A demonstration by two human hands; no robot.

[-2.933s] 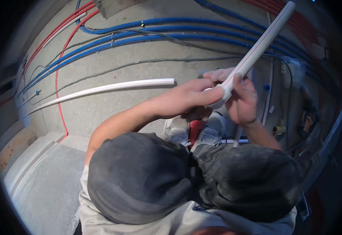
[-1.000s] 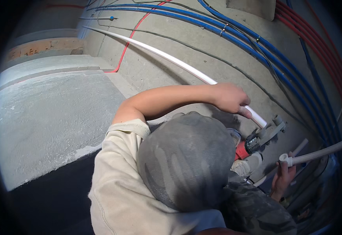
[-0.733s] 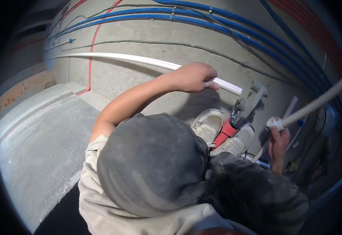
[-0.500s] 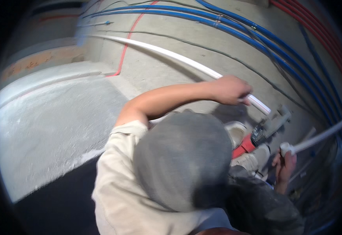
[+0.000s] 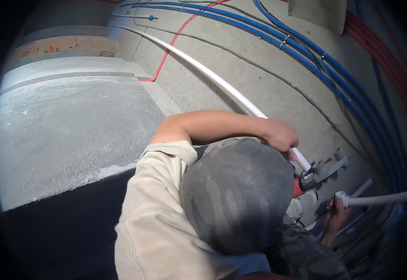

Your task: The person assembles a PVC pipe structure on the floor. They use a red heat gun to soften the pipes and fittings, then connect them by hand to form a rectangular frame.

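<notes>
My left hand is closed round a long white pipe near its lower end. That end is right beside the dark collar and flat metal heating plate of a red-handled pipe welding tool, though whether it touches cannot be told. Further right, my right hand grips a white pipe fitting, which sits on the end of a second white pipe. My bent knee in camouflage cloth hides part of the tool's red body; a pale shoe is next to it.
Blue pipes and dark cables run along the grey concrete wall, with red pipes at the upper right. A red conduit bends down on the left. The rough grey ledge has a dark side below.
My left hand has brought the white pipe's end lower, closer to the welding tool. The whole view has shifted, and my knee now covers more of the red handle. My right hand keeps its hold.
</notes>
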